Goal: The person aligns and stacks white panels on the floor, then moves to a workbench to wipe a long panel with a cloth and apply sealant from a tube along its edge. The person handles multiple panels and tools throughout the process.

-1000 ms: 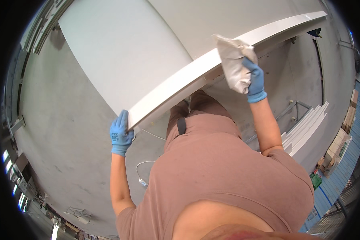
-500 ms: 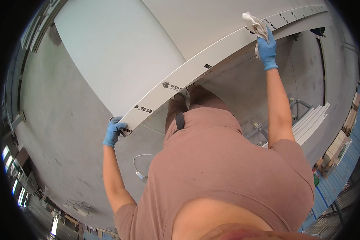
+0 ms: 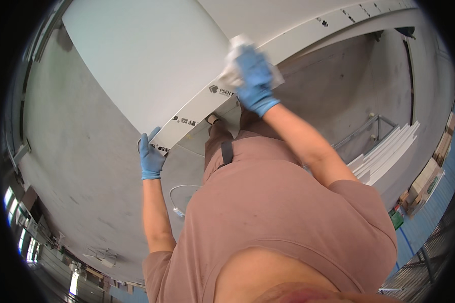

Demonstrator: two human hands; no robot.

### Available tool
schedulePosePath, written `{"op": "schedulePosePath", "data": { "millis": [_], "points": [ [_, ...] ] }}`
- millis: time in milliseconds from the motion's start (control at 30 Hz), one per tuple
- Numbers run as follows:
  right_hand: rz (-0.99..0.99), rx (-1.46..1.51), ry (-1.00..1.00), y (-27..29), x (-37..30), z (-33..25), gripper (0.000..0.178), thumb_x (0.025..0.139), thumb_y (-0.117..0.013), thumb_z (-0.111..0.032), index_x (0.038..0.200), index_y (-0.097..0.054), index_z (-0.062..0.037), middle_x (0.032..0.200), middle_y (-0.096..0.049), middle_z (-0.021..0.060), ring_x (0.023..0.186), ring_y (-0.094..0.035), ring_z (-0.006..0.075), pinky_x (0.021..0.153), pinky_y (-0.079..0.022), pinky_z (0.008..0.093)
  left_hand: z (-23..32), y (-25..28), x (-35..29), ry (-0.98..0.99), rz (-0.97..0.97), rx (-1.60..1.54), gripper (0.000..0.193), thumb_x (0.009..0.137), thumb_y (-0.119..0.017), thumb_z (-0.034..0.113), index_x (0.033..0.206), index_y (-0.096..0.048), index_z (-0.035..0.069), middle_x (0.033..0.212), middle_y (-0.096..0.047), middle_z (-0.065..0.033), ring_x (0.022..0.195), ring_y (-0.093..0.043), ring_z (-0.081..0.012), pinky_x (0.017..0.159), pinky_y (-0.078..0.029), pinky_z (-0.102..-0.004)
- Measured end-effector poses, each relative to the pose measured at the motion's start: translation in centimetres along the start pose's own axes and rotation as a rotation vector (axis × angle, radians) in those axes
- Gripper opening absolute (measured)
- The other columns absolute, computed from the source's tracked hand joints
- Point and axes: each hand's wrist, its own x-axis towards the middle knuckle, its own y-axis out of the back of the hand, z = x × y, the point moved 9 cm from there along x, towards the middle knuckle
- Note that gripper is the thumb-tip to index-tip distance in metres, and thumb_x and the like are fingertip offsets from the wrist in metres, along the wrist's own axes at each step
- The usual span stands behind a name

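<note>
A long white strip (image 3: 193, 108) with dark printing runs from near my left hand up to the far right, along the near edge of a broad pale panel (image 3: 141, 55). My right hand (image 3: 255, 76), in a blue glove, holds a crumpled white cloth (image 3: 231, 70) on the middle of this strip; hand and cloth are smeared by motion. At the strip's near left end, my blue-gloved left hand (image 3: 152, 156) lies against the corner, fingers stretched out and apart. Beside those fingers shows a thin grey curved edge I cannot make out.
A second pale panel surface (image 3: 268, 20) adjoins the first beyond a seam. To my right, several white strips (image 3: 389, 154) lie by a metal frame (image 3: 376, 121). A white cable with a small plug (image 3: 178, 212) is on the grey floor (image 3: 101, 202), left of my body.
My right hand has swept the cloth left along the strip, from its far right part to the middle. My left hand has shifted slightly right, its fingers straighter at the corner.
</note>
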Motion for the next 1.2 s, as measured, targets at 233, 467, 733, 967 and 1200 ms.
{"op": "schedulePosePath", "data": {
  "millis": [233,467,733,967,1200],
  "points": [
    [-0.539,0.352,0.274,-9.3,-7.2,-21.8,0.054,0.086,-0.065,-0.014,0.138,-0.058,-0.0009,0.153,-0.052,0.0189,0.151,-0.042,0.0323,0.128,-0.029,0.0499,-0.5,-0.1,0.0,0.121,-0.084,-0.280,0.069,0.112,-0.036,0.053,0.153,-0.047,-0.002,0.139,-0.064,-0.0157,0.123,-0.064,-0.0245,0.105,-0.050,-0.0362],
    [0.029,0.111,0.182,-1.4,-1.8,-5.2,0.055,0.081,-0.074,-0.022,0.132,-0.062,-0.0065,0.116,-0.070,0.0159,0.114,-0.066,0.0410,0.108,-0.051,0.0475,-1.1,0.5,-0.1,0.186,-0.074,-0.419,0.073,0.106,-0.050,0.056,0.153,-0.048,0.000,0.152,-0.056,-0.0156,0.138,-0.055,-0.0306,0.115,-0.043,-0.0466],
    [0.180,-0.419,-0.066,3.4,2.3,9.9,0.051,0.099,-0.060,-0.022,0.147,-0.054,-0.0052,0.141,-0.060,0.0257,0.127,-0.060,0.0365,0.112,-0.044,0.0541,-2.8,2.0,1.5,0.116,-0.145,-0.400,0.047,0.108,-0.055,0.030,0.145,-0.058,0.001,0.146,-0.063,-0.0106,0.134,-0.058,-0.0261,0.114,-0.044,-0.0421],
    [-0.395,0.295,0.090,-8.5,-5.9,-17.4,0.065,0.086,-0.069,-0.023,0.145,-0.052,-0.0018,0.151,-0.052,0.0214,0.135,-0.054,0.0357,0.116,-0.043,0.0433,-2.7,1.4,1.4,0.146,-0.130,-0.360,0.050,0.107,-0.056,0.033,0.145,-0.057,0.002,0.146,-0.063,-0.0111,0.133,-0.059,-0.0265,0.112,-0.046,-0.0419],
    [-0.303,0.762,0.054,-4.2,-3.8,-11.2,0.060,0.087,-0.061,-0.002,0.147,-0.054,-0.0020,0.142,-0.062,0.0163,0.132,-0.059,0.0325,0.116,-0.045,0.0423,-2.0,1.9,1.3,0.121,0.016,-0.270,0.049,0.107,-0.057,0.033,0.143,-0.059,0.000,0.141,-0.065,-0.0144,0.127,-0.062,-0.0268,0.109,-0.049,-0.0424]
  ]
}}
